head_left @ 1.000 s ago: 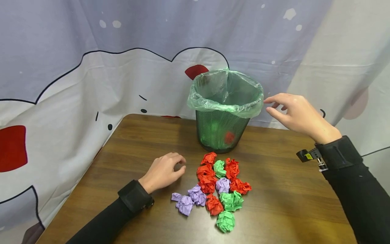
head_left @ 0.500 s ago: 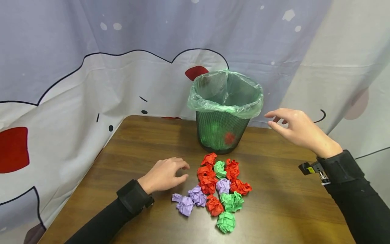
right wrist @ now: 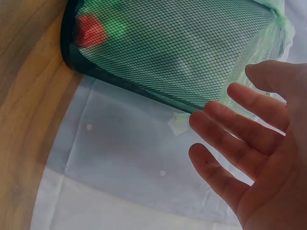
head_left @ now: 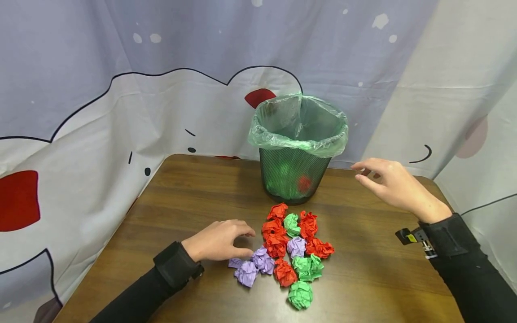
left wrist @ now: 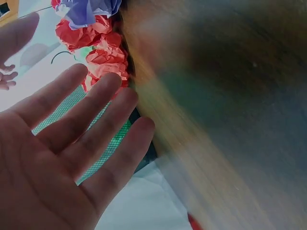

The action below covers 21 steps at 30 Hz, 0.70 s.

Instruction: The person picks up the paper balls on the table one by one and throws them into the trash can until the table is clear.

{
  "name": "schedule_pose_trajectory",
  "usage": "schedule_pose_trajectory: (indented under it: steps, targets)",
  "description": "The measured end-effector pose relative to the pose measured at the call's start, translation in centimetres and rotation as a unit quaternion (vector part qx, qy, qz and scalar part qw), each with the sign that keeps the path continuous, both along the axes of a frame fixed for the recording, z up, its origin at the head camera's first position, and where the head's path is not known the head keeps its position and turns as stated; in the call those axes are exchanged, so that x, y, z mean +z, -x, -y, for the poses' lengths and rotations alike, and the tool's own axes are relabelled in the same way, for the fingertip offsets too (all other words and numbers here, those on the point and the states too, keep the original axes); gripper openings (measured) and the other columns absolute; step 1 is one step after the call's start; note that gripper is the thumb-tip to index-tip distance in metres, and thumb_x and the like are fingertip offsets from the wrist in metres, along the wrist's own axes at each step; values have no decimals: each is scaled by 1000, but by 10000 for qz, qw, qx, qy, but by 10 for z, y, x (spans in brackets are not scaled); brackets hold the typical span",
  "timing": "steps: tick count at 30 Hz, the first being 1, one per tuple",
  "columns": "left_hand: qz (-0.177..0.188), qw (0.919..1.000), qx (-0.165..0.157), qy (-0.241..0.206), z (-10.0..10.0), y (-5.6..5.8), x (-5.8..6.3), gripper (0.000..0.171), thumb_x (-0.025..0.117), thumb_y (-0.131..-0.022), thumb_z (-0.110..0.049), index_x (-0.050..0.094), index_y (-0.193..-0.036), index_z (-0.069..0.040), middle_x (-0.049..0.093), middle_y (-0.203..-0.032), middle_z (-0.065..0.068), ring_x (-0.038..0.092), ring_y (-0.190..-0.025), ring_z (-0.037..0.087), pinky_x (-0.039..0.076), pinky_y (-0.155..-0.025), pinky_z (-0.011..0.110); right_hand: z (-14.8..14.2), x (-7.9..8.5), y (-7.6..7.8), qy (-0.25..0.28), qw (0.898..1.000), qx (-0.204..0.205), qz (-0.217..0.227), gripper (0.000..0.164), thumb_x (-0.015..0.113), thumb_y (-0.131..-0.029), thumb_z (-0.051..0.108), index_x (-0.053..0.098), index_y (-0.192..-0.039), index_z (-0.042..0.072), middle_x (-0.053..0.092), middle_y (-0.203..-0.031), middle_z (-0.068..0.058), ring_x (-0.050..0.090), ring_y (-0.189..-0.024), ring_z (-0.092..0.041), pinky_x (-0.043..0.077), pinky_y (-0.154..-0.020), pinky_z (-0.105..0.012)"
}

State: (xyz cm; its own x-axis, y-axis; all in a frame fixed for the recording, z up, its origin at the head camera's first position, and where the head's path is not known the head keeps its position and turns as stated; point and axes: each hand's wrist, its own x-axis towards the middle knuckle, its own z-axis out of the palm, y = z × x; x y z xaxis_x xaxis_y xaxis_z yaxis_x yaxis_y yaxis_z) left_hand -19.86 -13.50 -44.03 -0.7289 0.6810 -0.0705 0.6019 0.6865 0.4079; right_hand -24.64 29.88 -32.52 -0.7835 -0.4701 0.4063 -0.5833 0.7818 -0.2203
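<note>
My left hand (head_left: pixel 218 240) hovers just left of the crumpled paper balls, its loosely bent fingers closest to a purple paper ball (head_left: pixel 262 260). In the left wrist view its fingers (left wrist: pixel 112 158) are spread, with nothing in the palm. Red paper balls (head_left: pixel 276 244), green paper balls (head_left: pixel 308 268) and more purple ones lie in a cluster on the table. Behind them stands a black mesh wastebasket (head_left: pixel 292 175) with a green plastic liner (head_left: pixel 299 143). My right hand (head_left: pixel 397 186) is raised right of the basket, relaxed and holding nothing.
The wooden table (head_left: pixel 194 188) runs back to a patterned curtain (head_left: pixel 161 103) that also hangs along both sides. Red and green show through the basket's mesh in the right wrist view. A thin dark cable (head_left: pixel 488 204) crosses the curtain at right.
My left hand has come down and slightly right, toward the purple paper balls. The right hand has sunk lower beside the basket. The paper balls and basket stay put.
</note>
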Motion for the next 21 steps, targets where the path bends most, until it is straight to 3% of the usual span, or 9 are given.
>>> schedule_pose_trajectory:
  steps: [9,17,21]
  targets:
    - [423,9983,-308,260,-2,-5,-4,64,75,-79,-63,64,-132,-27,62,-130,-10,59,-122,12,49,-101,44,-4,-11,-3,34,10000,-8,48,25,69,-94,14,71,-119,17,72,-108,4,67,-86,-9,55,-76,-38]
    - [582,9974,-426,80,-4,-6,-6,46,76,-84,-47,67,-126,-30,65,-122,-13,61,-113,7,51,-96,36,-7,-21,-4,74,9999,60,44,25,69,-94,12,71,-118,14,72,-112,0,66,-85,-9,56,-75,-39]
    - [651,9969,-426,-74,-3,-6,-5,45,71,-87,-54,68,-124,-28,67,-120,-11,63,-108,7,52,-92,33,-9,-24,-4,43,9999,98,34,24,68,-95,14,70,-119,14,72,-107,2,65,-84,-8,56,-74,-36]
